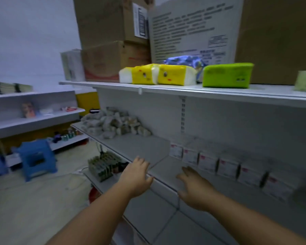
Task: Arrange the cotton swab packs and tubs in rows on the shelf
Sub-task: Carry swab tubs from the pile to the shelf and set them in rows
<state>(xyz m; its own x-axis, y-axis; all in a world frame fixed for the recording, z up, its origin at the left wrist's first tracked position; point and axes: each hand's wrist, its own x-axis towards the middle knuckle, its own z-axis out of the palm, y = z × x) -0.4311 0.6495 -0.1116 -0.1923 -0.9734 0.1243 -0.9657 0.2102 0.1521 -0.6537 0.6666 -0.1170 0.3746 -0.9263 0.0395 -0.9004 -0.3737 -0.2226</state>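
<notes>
Several white cotton swab packs (226,167) with red labels stand in a row along the back of the middle shelf (141,147), running right from its centre. A loose heap of small white packs (113,123) lies at the shelf's far left end. My left hand (137,175) hovers at the shelf's front edge with fingers spread and holds nothing. My right hand (193,188) is over the shelf just in front of the row, fingers straight, also holding nothing. No tubs can be made out; the frame is blurred.
The top shelf (184,91) carries yellow tissue packs (159,74), a green pack (227,75) and large cardboard boxes (113,32). A lower shelf holds a box of green items (102,164). Blue stools (36,159) stand on the floor at left, before another shelving unit (34,117).
</notes>
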